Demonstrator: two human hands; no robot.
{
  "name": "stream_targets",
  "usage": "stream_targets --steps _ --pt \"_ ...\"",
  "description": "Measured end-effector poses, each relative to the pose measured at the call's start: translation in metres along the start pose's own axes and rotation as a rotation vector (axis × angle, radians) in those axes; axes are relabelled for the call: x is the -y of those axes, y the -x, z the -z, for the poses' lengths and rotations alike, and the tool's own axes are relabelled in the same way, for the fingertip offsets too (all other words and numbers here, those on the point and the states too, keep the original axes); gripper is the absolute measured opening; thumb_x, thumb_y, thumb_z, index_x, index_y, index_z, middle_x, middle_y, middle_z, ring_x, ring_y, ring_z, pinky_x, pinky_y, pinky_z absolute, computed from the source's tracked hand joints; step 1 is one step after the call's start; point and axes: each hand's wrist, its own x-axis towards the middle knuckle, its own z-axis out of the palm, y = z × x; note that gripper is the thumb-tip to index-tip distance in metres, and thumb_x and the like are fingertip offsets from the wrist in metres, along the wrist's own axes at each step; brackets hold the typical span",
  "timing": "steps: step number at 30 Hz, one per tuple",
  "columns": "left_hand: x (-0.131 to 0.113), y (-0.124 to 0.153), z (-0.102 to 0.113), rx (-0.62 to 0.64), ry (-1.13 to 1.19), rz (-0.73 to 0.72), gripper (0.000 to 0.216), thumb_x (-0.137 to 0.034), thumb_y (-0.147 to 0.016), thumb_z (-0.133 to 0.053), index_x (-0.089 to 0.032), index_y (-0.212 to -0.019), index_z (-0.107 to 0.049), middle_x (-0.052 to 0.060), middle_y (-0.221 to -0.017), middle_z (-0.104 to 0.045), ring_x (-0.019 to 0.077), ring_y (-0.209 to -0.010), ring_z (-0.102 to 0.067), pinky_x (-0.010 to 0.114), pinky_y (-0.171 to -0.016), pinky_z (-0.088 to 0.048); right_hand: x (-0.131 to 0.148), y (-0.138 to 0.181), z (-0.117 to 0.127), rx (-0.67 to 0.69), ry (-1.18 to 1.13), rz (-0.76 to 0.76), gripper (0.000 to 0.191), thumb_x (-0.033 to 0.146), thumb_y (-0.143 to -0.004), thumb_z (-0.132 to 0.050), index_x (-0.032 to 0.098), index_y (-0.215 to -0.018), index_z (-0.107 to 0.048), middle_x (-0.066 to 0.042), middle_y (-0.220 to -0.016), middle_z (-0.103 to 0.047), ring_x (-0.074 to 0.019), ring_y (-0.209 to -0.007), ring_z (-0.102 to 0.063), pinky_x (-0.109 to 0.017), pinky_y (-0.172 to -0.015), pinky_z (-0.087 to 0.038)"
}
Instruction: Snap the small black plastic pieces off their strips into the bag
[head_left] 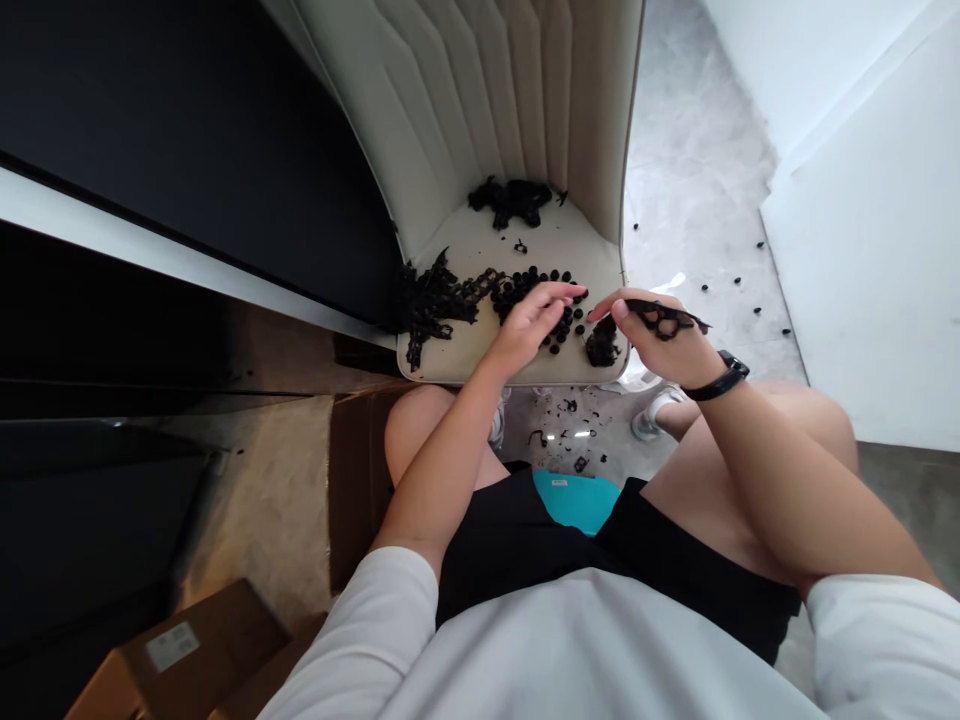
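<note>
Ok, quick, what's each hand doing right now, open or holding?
Left hand: open, over the black balls.
Right hand: black scrap lies across it; can't tell whether it's gripped.

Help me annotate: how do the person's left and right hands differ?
The right hand has a dark openwork strip across it; the left hand shows none. The right wrist wears a black band; the left wrist is bare. The left hand is over small black balls, the right near a dark clump. Both hands reach over the chair seat.
</note>
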Motion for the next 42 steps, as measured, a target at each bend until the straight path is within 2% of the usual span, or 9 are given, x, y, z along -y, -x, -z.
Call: stream_targets --steps 2,5,11,18,23,28,32,36,42 --pt "0.002 0.004 -0.014 0.127 0.138 0.064 0.056 -0.072 -0.1 -0.068 -0.026 -0.131 -0.079 0.011 -0.139 -0.075 0.0277 -0.13 -0.07 0.043 -0.116 -0.052 -0.001 -0.001 0.002 0.006 -0.018 -0.047 0.052 0.073 -0.107 -0.057 0.027 -0.1 -0.081 -0.003 -0.076 -0.059 -0.0211 -0.074 -0.057 -0.039 -0.076 -0.052" --pt "0.006 0.007 -0.027 0.198 0.168 0.112 0.059 -0.072 -0.088 -0.083 -0.023 -0.12 -0.081 0.011 -0.122 -0.08 0.0272 -0.118 -0.073 0.042 -0.11 -0.052 -0.003 -0.001 0.003 -0.036 -0.087 -0.083 0.053 0.075 -0.105 -0.06 0.026 -0.104 -0.08 -0.001 -0.07 -0.055 -0.0188 -0.068 -0.053 -0.035 -0.066 -0.048" --pt "-0.001 0.012 -0.034 0.154 0.145 0.09 0.046 -0.064 -0.088 -0.087 -0.021 -0.104 -0.079 0.005 -0.105 -0.077 0.0189 -0.098 -0.068 0.035 -0.095 -0.052 -0.007 0.0 0.004 -0.059 -0.288 -0.134 0.048 0.073 -0.1 -0.07 0.027 -0.111 -0.08 -0.001 -0.075 -0.058 -0.0176 -0.068 -0.052 -0.033 -0.06 -0.047" --pt "-0.014 0.022 -0.032 0.216 0.226 0.073 0.048 -0.062 -0.087 -0.089 -0.022 -0.112 -0.078 0.007 -0.108 -0.074 0.0209 -0.101 -0.068 0.035 -0.096 -0.052 -0.008 -0.001 0.0 -0.02 -0.396 -0.176 0.048 0.072 -0.099 -0.073 0.025 -0.105 -0.081 -0.004 -0.087 -0.067 -0.0161 -0.07 -0.055 -0.033 -0.061 -0.049" --pt "-0.022 0.031 -0.032 0.264 0.247 0.079 0.053 -0.068 -0.087 -0.086 -0.02 -0.109 -0.078 0.006 -0.101 -0.072 0.021 -0.098 -0.068 0.035 -0.095 -0.054 -0.004 -0.001 -0.004 0.096 -0.33 -0.193 0.058 0.078 -0.1 -0.065 0.022 -0.093 -0.08 -0.005 -0.085 -0.068 -0.0182 -0.075 -0.059 -0.034 -0.066 -0.05" --pt "-0.019 0.033 -0.037 0.121 0.168 0.11 0.05 -0.069 -0.095 -0.078 -0.019 -0.092 -0.075 0.002 -0.087 -0.067 0.0149 -0.082 -0.061 0.029 -0.082 -0.052 -0.006 -0.001 -0.005 0.093 -0.257 -0.261 0.064 0.086 -0.095 -0.066 0.023 -0.082 -0.071 -0.001 -0.066 -0.059 -0.0169 -0.063 -0.052 -0.034 -0.06 -0.046" --pt "-0.015 0.032 -0.04 -0.034 0.071 0.085 0.047 -0.066 -0.1 -0.072 -0.02 -0.091 -0.073 0.0 -0.085 -0.065 0.0142 -0.081 -0.059 0.028 -0.079 -0.051 -0.011 -0.001 -0.005 0.138 -0.286 -0.227 0.074 0.09 -0.099 -0.053 0.023 -0.071 -0.063 -0.003 -0.062 -0.059 -0.0165 -0.06 -0.052 -0.034 -0.06 -0.043" --pt "-0.017 0.031 -0.038 -0.015 0.03 0.018 0.043 -0.063 -0.104 -0.067 -0.021 -0.1 -0.074 0.002 -0.092 -0.068 0.0154 -0.086 -0.061 0.029 -0.082 -0.051 -0.012 -0.002 -0.006 0.194 -0.129 -0.168 0.077 0.091 -0.097 -0.056 0.021 -0.062 -0.058 -0.002 -0.058 -0.055 -0.0137 -0.056 -0.048 -0.033 -0.058 -0.039" --pt "-0.02 0.031 -0.037 -0.011 -0.015 -0.018 0.049 -0.067 -0.107 -0.059 -0.021 -0.097 -0.069 0.002 -0.089 -0.062 0.0167 -0.083 -0.056 0.032 -0.082 -0.049 -0.009 -0.002 -0.012 0.185 -0.042 -0.083 0.075 0.083 -0.105 -0.052 0.021 -0.061 -0.052 0.001 -0.055 -0.049 -0.0121 -0.055 -0.042 -0.032 -0.055 -0.032"
